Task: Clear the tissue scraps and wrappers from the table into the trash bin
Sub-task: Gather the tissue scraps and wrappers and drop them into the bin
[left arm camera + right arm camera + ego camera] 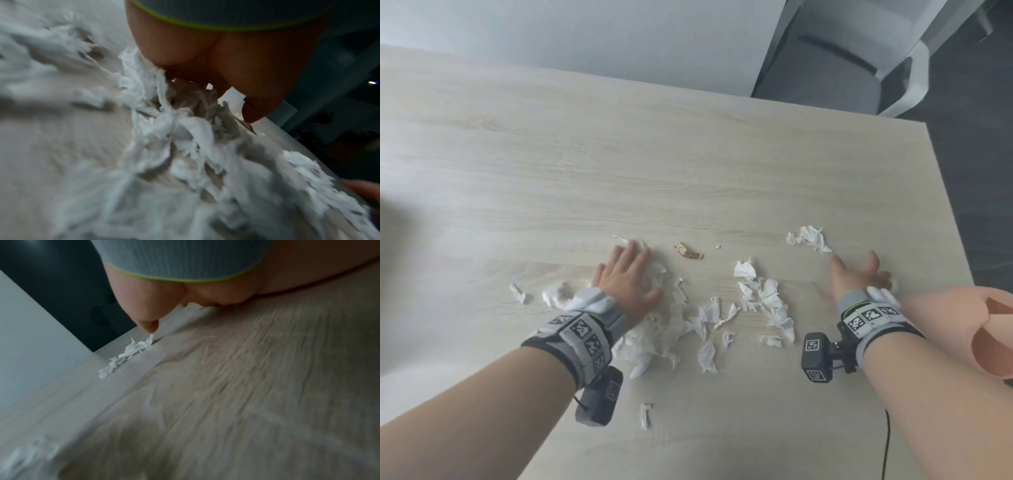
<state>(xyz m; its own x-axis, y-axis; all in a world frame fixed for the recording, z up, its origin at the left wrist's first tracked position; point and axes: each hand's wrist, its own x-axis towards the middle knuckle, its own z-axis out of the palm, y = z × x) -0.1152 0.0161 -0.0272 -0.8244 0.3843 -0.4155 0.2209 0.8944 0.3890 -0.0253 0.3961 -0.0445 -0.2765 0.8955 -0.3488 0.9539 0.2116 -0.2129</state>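
White tissue scraps lie scattered across the near half of the wooden table. My left hand lies flat, fingers straight, pressing on a loose heap of tissue; the left wrist view shows the palm over the shredded tissue. A small brown wrapper piece sits just beyond it. My right hand stands open on its edge near the table's right side, below a tissue clump. In the right wrist view the thumb touches that clump.
A peach-coloured rounded object shows at the right edge, beside my right forearm; I cannot tell what it is. A grey chair stands beyond the table's far right corner. A thin black cable lies near the front edge.
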